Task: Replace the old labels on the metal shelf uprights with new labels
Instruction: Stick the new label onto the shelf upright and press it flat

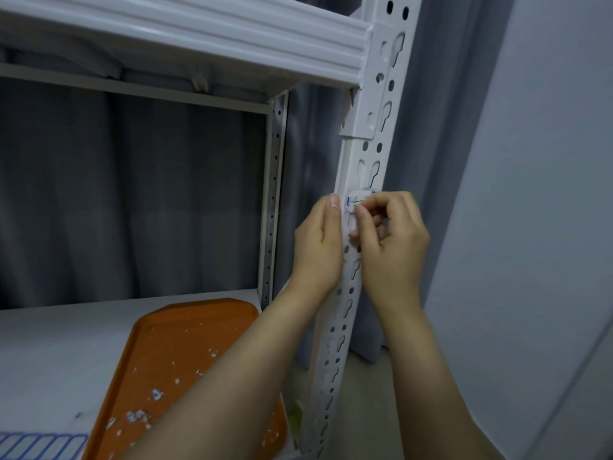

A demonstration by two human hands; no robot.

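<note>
My right hand (388, 234) pinched the blue-edged white paper label (360, 200) on the white perforated metal upright (351, 293); my left hand (318, 247) lay loose alongside, grasping nothing. Hasty peeling risked tearing it.

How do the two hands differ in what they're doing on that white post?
The left hand lies flat along the post's side edge with its fingers straight, steadying it. The right hand is curled, its fingertips pinching at the label. The left hand touches only bare metal; the right works the label's lower edge. Both are bare and meet the post at about the same height.
</note>
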